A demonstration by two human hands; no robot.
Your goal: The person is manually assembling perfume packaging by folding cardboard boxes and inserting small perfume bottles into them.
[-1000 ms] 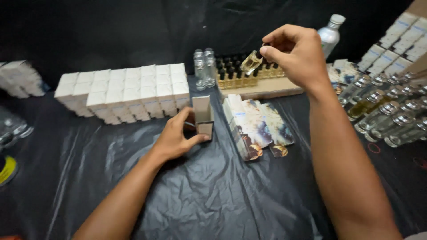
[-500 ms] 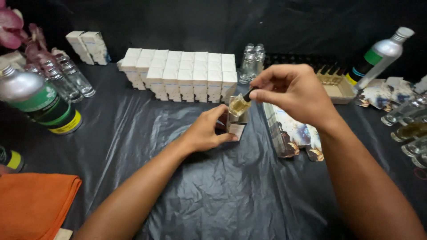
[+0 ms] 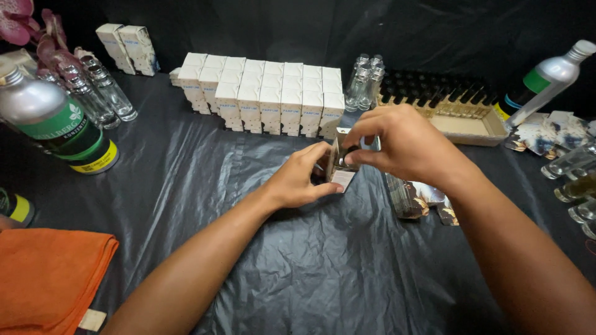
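A black plastic sheet [image 3: 186, 186] is spread across the table, and at its centre a small open carton [image 3: 340, 162] is gripped by the left hand [image 3: 298, 180]. A small bottle, picked from the tray [image 3: 465, 127] at two o'clock a second ago, has been brought down and is now pinched in the right hand [image 3: 403, 146] at the carton's mouth, mostly hidden. White boxes [image 3: 267, 93] are ranked at twelve o'clock.

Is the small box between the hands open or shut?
Open: the small box stands upright, a flap hanging loose at its bottom, steadied by the left hand while the right hand covers its top.
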